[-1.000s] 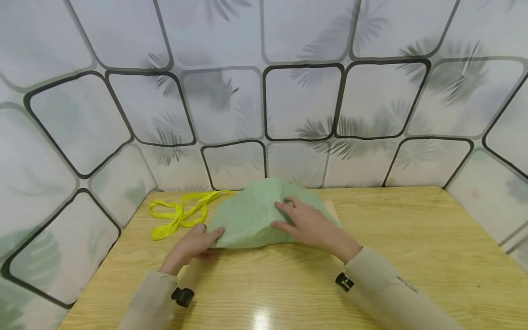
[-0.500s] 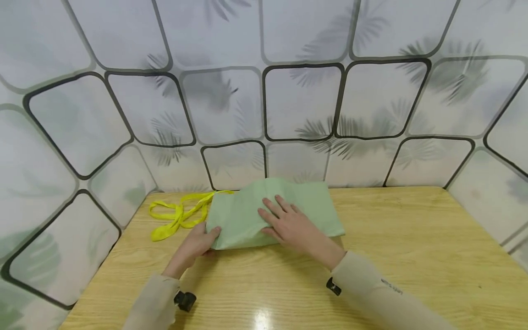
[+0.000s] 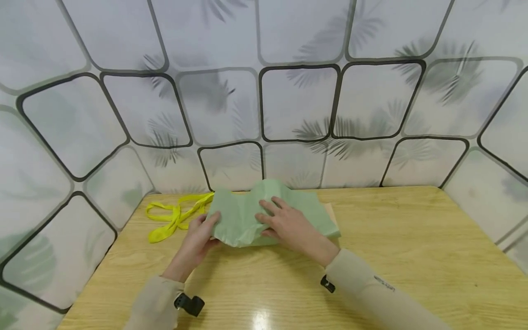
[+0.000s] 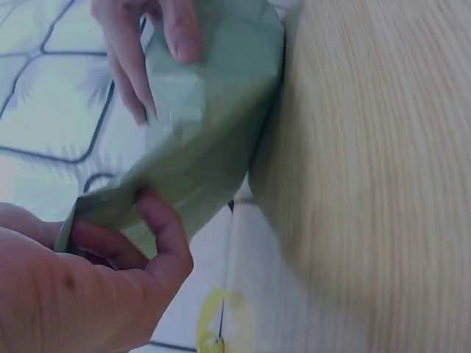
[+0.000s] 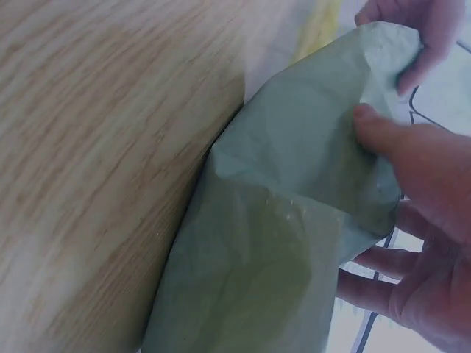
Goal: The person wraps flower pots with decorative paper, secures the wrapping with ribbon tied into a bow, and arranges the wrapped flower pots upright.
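A pale green sheet of wrapping paper (image 3: pixel 243 215) lies creased and folded at the back middle of the table; whatever it covers is mostly hidden. A flat beige piece (image 3: pixel 331 211) peeks out at its right edge. My left hand (image 3: pixel 199 236) pinches the paper's left end, with the thumb above. In the left wrist view that end is raised off the table. On top of the paper rests my right hand (image 3: pixel 290 227), fingers spread. The right wrist view shows a fold across the paper (image 5: pixel 272 198) near the right thumb.
A loose tangle of yellow ribbon (image 3: pixel 177 215) lies to the left of the paper. Behind the wooden table (image 3: pixel 404 256) hangs a patterned curtain-like wall (image 3: pixel 301 105), close to its back edge. Each wrist carries a small black camera (image 3: pixel 189 304).
My left hand has lifted and crumpled the left end of the paper slightly inward. The right hand has moved left over the top and flattened. The ribbon stays where it was.
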The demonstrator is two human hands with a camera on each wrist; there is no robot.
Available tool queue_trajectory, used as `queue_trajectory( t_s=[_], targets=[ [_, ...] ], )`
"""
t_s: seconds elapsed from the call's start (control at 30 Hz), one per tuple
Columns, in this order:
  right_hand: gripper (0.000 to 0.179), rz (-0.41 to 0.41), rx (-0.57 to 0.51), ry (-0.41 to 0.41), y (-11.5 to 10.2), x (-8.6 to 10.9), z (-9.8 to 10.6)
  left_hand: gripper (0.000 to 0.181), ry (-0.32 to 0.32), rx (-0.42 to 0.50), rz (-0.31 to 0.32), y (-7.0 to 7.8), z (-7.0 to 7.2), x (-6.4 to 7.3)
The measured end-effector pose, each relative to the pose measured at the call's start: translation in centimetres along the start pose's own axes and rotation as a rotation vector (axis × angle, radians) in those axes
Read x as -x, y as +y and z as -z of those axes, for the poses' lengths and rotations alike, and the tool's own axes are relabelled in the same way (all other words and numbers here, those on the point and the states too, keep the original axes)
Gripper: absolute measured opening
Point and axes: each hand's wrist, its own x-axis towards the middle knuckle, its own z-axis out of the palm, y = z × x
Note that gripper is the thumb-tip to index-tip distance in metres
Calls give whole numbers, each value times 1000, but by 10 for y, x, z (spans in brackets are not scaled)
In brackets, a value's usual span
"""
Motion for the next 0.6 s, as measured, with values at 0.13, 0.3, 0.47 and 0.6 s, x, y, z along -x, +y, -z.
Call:
queue_trajectory(
  t_s=[0.13, 0.3, 0.47, 0.6],
  targets=[
    [41, -11, 23, -5, -1, -1, -2, 50, 5, 69, -38, 3, -10, 1],
    [43, 25, 164, -14, -3, -2, -5, 43, 8, 129, -71, 8, -25, 0],
    [39, 61, 240, -11, -4, -1, -7, 38, -21, 161, -98, 11, -33, -2],
    [26, 57, 181, -33, -4, -1, -9, 44, -23, 171, -116, 14, -38, -3]
  ],
)
